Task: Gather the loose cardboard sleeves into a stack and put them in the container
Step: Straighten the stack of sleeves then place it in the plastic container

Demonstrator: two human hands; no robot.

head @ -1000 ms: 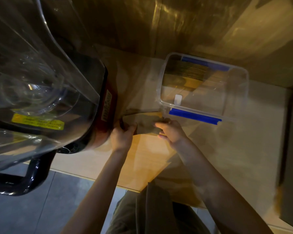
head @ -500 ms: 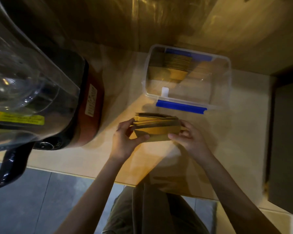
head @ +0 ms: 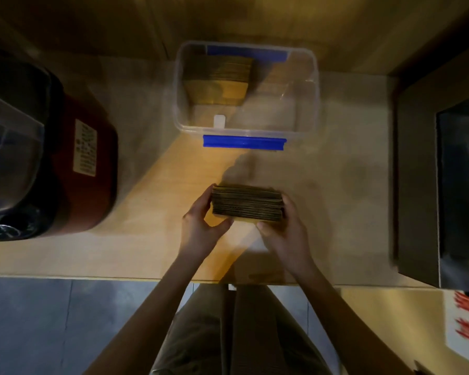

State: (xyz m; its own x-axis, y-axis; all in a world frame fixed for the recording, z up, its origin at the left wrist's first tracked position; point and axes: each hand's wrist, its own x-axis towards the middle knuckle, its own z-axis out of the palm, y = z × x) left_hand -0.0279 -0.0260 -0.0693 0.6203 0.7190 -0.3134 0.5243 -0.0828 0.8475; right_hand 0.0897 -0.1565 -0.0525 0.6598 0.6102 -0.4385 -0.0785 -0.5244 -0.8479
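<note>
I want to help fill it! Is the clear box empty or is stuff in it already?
Not empty. The clear box has no lid on, and a pile of cardboard sleeves already sits in its far left part. The rest looks bare.

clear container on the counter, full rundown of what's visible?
The container is a clear, rectangular plastic tub with rounded corners, lid off, upright on the wooden counter against the back wall. Blue clip strips run along its near and far long rims. A small white tab shows at the near wall. One stack of brown cardboard sleeves already lies inside, in its left half; the right half looks empty. Neither hand touches it.
</note>
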